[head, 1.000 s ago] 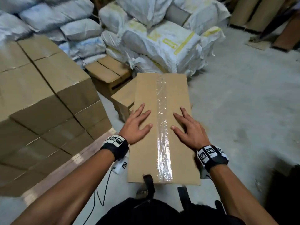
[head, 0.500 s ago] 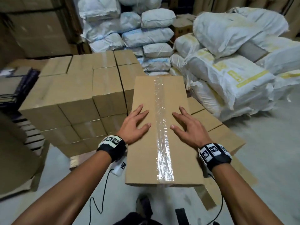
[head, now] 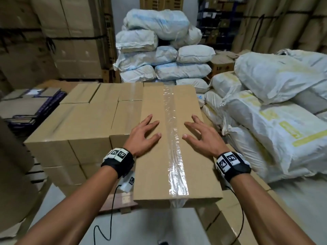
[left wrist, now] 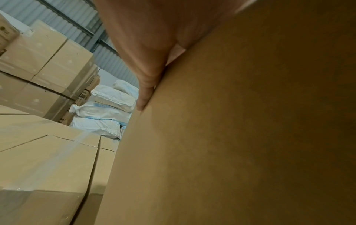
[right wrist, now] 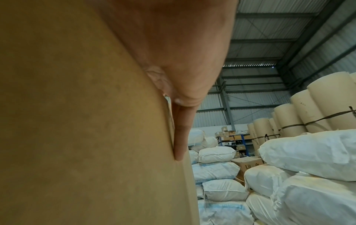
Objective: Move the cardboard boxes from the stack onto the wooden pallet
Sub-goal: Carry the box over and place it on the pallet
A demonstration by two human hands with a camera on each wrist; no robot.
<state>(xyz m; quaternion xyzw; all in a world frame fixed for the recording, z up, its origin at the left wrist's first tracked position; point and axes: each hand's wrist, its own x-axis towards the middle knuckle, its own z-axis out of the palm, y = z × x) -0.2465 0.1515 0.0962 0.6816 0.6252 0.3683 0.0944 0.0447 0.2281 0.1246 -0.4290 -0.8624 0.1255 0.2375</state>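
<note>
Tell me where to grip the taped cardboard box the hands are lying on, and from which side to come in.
Grip the taped box by its two long side faces, one hand coming in from each side, fingers hooked under the bottom edges. It is long and narrow with the tape seam running away from the person, and the left hand and right hand lie flat and open on the smooth top, which probably offers no purchase.
</note>
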